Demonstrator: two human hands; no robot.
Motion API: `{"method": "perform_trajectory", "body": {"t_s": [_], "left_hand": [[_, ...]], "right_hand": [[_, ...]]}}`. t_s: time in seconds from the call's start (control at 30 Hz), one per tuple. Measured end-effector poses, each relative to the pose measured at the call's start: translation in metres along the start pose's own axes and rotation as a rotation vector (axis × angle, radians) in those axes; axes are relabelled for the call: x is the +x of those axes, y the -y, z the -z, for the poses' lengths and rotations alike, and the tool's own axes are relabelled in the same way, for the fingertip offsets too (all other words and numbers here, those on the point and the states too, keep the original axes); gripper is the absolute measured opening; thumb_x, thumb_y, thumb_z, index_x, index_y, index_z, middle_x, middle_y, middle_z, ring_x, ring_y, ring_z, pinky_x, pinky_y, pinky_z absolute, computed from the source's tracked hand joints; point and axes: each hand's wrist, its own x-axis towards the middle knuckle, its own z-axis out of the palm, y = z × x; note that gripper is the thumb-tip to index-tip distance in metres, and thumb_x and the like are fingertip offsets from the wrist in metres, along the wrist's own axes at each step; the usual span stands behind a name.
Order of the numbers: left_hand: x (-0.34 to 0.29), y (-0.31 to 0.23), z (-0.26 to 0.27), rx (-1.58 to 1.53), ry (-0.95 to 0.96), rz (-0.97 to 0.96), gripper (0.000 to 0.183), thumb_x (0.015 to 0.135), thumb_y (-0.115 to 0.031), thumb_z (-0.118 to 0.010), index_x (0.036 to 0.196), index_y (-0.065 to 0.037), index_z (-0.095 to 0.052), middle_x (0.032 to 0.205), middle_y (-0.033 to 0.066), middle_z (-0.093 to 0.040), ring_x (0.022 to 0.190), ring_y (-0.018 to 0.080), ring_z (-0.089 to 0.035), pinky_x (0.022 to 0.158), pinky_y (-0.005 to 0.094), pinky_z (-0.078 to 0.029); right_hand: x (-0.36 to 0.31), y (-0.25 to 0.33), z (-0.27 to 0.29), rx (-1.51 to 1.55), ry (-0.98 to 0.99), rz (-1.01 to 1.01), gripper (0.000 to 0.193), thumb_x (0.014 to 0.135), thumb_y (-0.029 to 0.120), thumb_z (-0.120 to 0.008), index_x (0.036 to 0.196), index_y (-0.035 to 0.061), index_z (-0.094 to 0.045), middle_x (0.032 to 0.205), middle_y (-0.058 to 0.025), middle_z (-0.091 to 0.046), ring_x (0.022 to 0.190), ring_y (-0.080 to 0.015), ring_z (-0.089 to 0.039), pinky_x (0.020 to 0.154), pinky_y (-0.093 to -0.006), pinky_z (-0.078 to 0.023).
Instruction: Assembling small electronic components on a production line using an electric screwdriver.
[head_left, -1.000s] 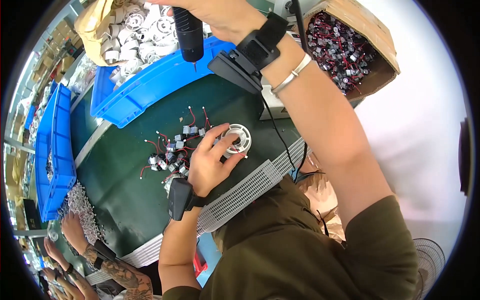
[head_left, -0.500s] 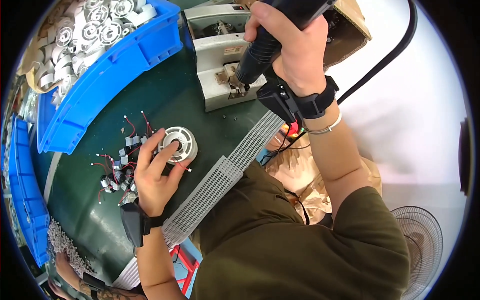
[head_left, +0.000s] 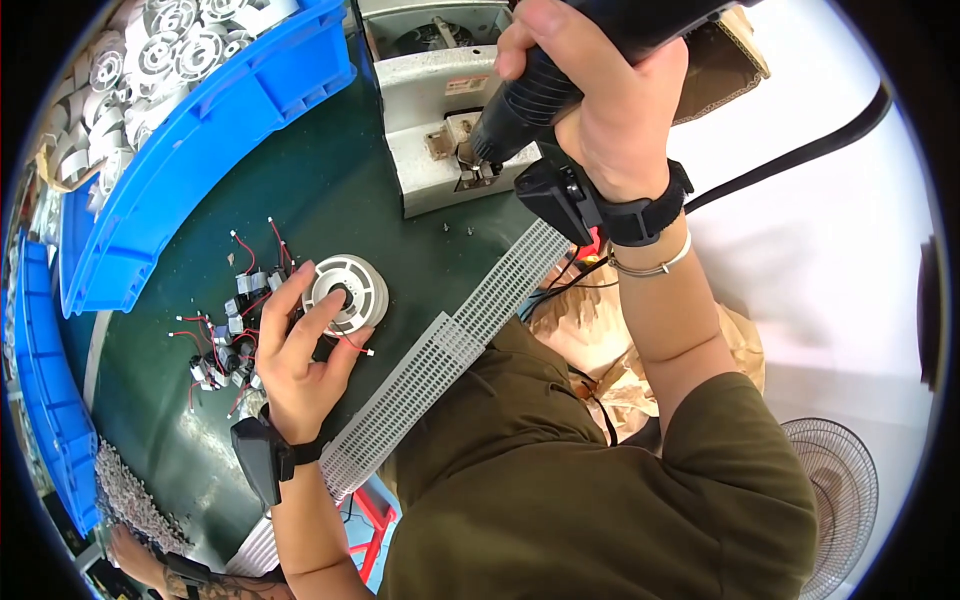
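My left hand (head_left: 298,360) is closed around a white round plastic housing (head_left: 372,292) on the dark green table, its thumb and fingers on the rim and over the hub. A thin red lead with a white plug pokes out beneath the housing. Raised at the upper right, my right hand (head_left: 625,110) grips a black corded electric screwdriver (head_left: 528,105). The screwdriver's nose points down at the front outlet of a grey-white screw feeder (head_left: 415,172). Whether its bit touches a screw there is too small to tell.
Small motors (head_left: 228,335) with red leads lie left of my left hand. A blue bin (head_left: 215,125) holds white plastic parts. Two loose screws (head_left: 458,230) lie before the feeder. White mesh strip (head_left: 420,375) runs along the table edge. A co-worker's tattooed arm (head_left: 245,588) shows lower left.
The whole view has shifted a little, and the table things sit slightly farther left in it. Both hands keep their grips, and the screwdriver's nose stays at the feeder's outlet.
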Motion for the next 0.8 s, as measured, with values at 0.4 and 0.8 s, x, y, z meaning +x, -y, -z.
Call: {"method": "perform_trajectory", "body": {"t_s": [0.4,0.8], "left_hand": [[-0.002,0.001,0.002,0.007,-0.009,-0.005,0.044,0.06,-0.002,-0.082,0.101,-0.005,-0.066,0.122,0.0154,-0.055,0.102,0.0298,-0.06,0.081,0.0345,-0.052],[0.003,0.0,-0.001,0.026,-0.06,-0.062,0.035,0.062,-0.007,-0.082,0.094,-0.005,-0.067,0.118,0.0149,-0.058,0.092,0.029,-0.065,0.072,0.0337,-0.056]], "right_hand": [[-0.005,0.007,-0.011,0.067,0.008,-0.028,0.036,0.074,-0.005,-0.064,0.106,-0.0044,-0.05,0.07,-0.0087,-0.059,0.057,-0.0162,-0.058,0.055,-0.0274,-0.048],[0.004,0.029,-0.086,0.7,-0.044,-0.56,0.051,0.085,0.003,-0.057,0.129,-0.007,-0.031,0.083,-0.0172,-0.059,0.06,-0.0242,-0.059,0.059,-0.0315,-0.051]]}}
